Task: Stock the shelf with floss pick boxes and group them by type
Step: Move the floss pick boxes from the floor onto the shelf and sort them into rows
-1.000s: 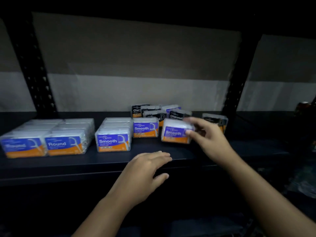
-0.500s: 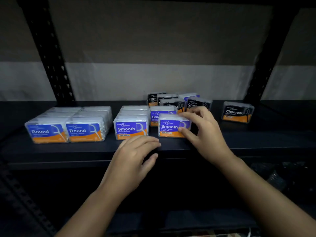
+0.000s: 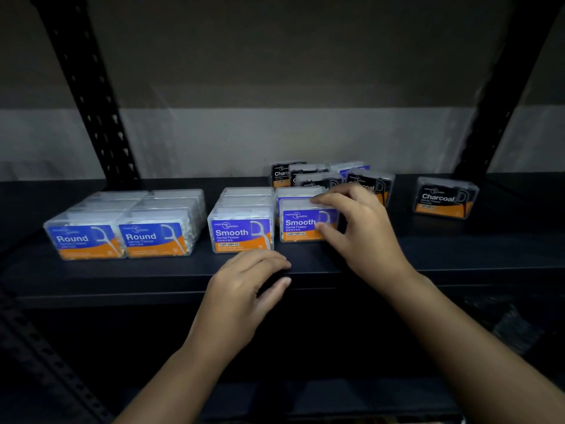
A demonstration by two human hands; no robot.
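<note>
On the dark shelf (image 3: pixel 458 255) my right hand (image 3: pixel 363 234) grips a blue and orange Smooth box (image 3: pixel 301 224) by its right end, fingers over the top and thumb on the front. It stands just right of another row of Smooth boxes (image 3: pixel 243 228). Two rows of Round boxes (image 3: pixel 122 228) fill the left. A cluster of black Charcoal boxes (image 3: pixel 305 177) sits behind, with one blue box among them, and a single Charcoal box (image 3: pixel 444 198) stands apart on the right. My left hand (image 3: pixel 247 289) rests on the shelf's front edge, holding nothing.
Black perforated uprights (image 3: pixel 88 96) frame the shelf on the left and on the right (image 3: pixel 501 96). A grey and white wall lies behind. A darker lower shelf sits below the front edge.
My right hand has carried the Smooth box left and set it down beside the front Smooth row. The view has shifted right and closer. My left hand stays at the shelf edge.
</note>
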